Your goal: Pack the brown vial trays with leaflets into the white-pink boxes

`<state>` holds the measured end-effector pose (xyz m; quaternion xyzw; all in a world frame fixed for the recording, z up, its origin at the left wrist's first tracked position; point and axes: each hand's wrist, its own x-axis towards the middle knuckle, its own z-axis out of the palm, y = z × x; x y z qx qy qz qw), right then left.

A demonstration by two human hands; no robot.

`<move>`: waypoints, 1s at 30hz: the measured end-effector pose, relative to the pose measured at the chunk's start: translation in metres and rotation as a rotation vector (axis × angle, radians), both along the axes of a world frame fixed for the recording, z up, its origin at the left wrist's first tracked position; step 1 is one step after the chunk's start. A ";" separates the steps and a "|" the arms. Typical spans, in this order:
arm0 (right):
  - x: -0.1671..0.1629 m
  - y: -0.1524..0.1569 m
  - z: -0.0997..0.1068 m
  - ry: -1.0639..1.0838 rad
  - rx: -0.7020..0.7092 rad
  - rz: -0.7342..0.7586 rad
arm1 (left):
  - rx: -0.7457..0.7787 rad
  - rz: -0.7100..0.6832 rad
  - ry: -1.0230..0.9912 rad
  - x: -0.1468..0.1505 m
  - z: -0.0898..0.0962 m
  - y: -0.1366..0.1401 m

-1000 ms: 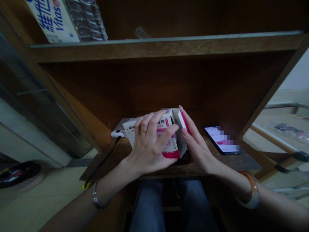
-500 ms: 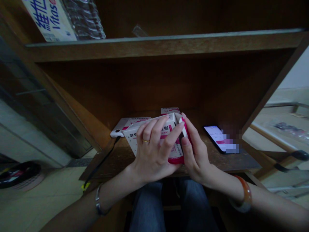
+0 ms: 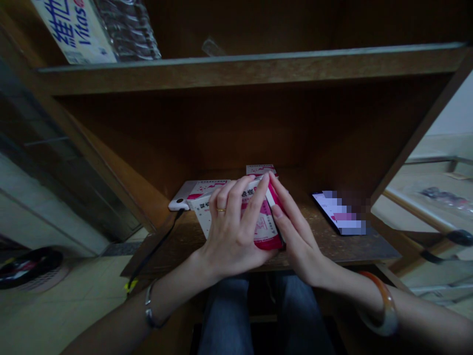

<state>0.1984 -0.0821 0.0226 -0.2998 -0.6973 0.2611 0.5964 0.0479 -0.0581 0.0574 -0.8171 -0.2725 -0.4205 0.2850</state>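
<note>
A white and pink printed carton (image 3: 265, 226) is held tilted above the wooden shelf board. My left hand (image 3: 232, 229) wraps over its top and near face, a gold ring on one finger. At the carton's right end, my right hand (image 3: 298, 239) presses its fingers and thumb against the end flap (image 3: 272, 198), which lies nearly flush with the opening. The fingertips of both hands meet at the upper right corner. Whatever the carton contains is hidden.
Behind the carton lie another pink and white box (image 3: 209, 187), a white device (image 3: 180, 203) with a black cable (image 3: 160, 241), and a small box (image 3: 260, 169). A lit phone (image 3: 338, 213) rests at right. Overhead runs a shelf edge (image 3: 251, 74); a bin (image 3: 35, 271) stands lower left.
The end flap has swung inward from partly raised to almost closed. My right hand has moved slightly left with it, while my left hand keeps its hold on the carton.
</note>
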 end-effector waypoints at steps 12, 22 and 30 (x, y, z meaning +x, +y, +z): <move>0.004 -0.002 0.002 -0.248 0.029 0.023 | -0.079 -0.053 0.029 -0.003 -0.001 0.003; 0.002 0.001 -0.002 -0.295 0.122 -0.075 | -0.212 -0.159 0.042 -0.008 -0.001 0.007; -0.004 0.015 -0.011 0.146 0.028 -0.193 | -0.421 -0.038 0.061 -0.012 0.012 0.020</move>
